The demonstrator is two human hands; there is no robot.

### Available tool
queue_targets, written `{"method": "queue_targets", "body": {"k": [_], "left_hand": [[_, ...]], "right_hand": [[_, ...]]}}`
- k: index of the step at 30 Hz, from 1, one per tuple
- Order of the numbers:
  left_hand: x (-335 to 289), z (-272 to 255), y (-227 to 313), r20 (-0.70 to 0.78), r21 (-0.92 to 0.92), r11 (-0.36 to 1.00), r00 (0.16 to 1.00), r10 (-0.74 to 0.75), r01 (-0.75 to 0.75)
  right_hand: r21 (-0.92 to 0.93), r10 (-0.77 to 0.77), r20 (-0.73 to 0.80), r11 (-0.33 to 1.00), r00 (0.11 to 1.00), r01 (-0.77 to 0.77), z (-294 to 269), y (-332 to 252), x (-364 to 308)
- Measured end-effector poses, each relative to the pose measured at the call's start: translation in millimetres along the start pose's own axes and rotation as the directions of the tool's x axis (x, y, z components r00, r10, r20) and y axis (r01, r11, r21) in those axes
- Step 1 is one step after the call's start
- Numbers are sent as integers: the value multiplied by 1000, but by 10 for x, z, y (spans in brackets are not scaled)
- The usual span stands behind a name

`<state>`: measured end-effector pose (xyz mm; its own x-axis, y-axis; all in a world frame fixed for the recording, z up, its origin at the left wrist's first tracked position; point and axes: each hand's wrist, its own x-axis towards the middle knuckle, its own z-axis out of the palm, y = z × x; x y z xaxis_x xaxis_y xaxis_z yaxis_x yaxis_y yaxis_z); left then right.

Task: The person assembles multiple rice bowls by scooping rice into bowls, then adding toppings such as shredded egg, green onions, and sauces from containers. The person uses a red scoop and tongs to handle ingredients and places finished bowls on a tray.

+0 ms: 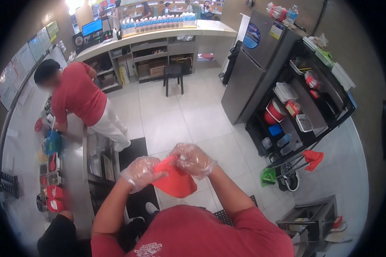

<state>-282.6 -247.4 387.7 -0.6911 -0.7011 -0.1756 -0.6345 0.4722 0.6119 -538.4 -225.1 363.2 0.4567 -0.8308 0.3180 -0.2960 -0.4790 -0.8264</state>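
Observation:
My left hand [143, 173] and my right hand [194, 160] are both in clear plastic gloves, held up in front of my chest. Between them is a bright red-orange, soft-looking piece [176, 181], folded at the top with a rounded lower edge. Its exact kind I cannot make out. The left fingers and thumb pinch its left side. At its upper edge, the right fingers close on it, partly hiding the fold. It hangs over the tiled floor, touching nothing but the hands.
On the left, a co-worker in a red shirt [81, 91] leans over a steel counter [75, 180] holding red containers [54, 198]. A black stool [173, 76] stands ahead. To the right are a grey refrigerator [248, 73], a black shelf [296, 124] and a red cloth [313, 159] on a rail.

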Motion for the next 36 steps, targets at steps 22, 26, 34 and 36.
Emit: {"method": "queue_targets", "body": {"k": [22,26,34,36], "left_hand": [[-954,-710,-684,-883,-398,835,404,-238,-379],[-1381,-705,-971,-785,-557,516,209,-584,-651],[-2286,-125,-2151,-495,-557,-98,425,-758,-825],[-2504,-131,-2373,-494,-560,30,304,-815,-828]], "right_hand": [[680,402,733,-434,549,-591,2021,2113,-27],[791,200,554,-431,808,-435,1961,1552,591],[741,262,587,-554,766,-379,2130,1056,1568],[749,287,661,-195,693,-634,2153,1185,1944]]}}
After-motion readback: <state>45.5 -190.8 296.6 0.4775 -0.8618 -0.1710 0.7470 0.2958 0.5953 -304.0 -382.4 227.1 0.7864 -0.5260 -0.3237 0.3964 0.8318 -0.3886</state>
